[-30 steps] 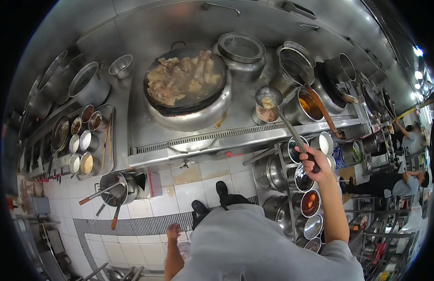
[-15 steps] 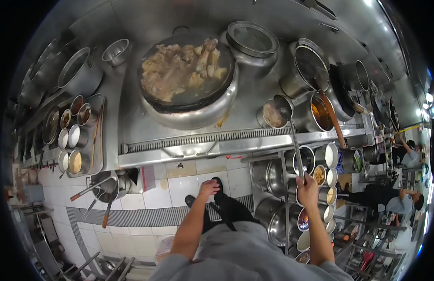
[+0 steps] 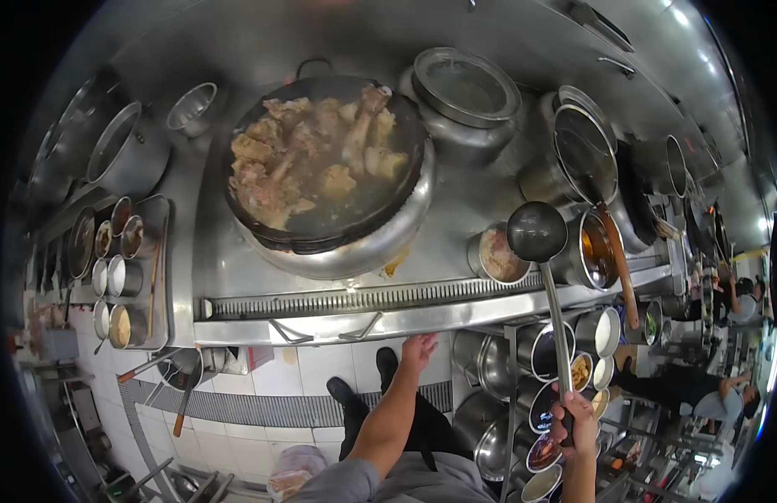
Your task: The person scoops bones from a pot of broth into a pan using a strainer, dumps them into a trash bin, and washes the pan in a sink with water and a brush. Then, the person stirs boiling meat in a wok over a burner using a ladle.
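Note:
My right hand is closed round the handle of a long ladle. The ladle's dark bowl hangs at the right rim of a small metal pot with pale meat in it. My left hand reaches out near the counter's front edge with nothing in it, its fingers apart. To the left on the counter, a large wok holds big pieces of meat and bones in cloudy liquid. A pot of orange liquid stands right of the ladle, with a wooden handle beside it.
Lidded pot stands behind the wok. A tray of small containers lies at the left. Shelves below the counter at the right hold bowls of sauce. Another person is at the far right. Tools rest in a pot at lower left.
The ladle has tipped out over the small pot and come back up with its bowl looking empty. My left hand has moved up and right, towards the counter. The view has shifted.

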`<state>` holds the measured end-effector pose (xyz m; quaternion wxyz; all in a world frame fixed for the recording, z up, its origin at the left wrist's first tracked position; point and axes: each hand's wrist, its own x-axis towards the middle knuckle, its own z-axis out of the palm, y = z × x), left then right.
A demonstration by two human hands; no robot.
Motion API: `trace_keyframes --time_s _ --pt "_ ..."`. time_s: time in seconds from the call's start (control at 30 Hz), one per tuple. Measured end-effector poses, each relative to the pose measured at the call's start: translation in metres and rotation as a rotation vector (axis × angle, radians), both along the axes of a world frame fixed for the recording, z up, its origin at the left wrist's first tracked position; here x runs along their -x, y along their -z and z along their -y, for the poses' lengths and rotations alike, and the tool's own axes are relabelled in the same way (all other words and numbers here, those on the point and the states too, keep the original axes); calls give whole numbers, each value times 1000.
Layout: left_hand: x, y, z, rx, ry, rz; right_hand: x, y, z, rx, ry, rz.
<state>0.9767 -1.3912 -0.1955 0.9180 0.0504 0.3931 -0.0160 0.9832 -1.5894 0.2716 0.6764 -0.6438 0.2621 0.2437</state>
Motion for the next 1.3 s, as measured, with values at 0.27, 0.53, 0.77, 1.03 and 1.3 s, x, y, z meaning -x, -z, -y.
trace_keyframes --time_s 0.27,0.53,0.77,1.03,1.3 --pt "83 -42 -72 -855 1033 6 -116 -15 -28 -403 1 29" --pt "310 -51 -215 -755 367 -577 -294 -25 -117 -338 -192 163" --pt "458 -98 -177 -700 282 -941 -342 2 -181 244 -318 374" --pt "486 -77 -90 -813 544 -620 -377 14 -201 -564 -281 -211" --pt "445 -109 -117 -671 158 -727 -340 0 -207 -860 -156 -225"
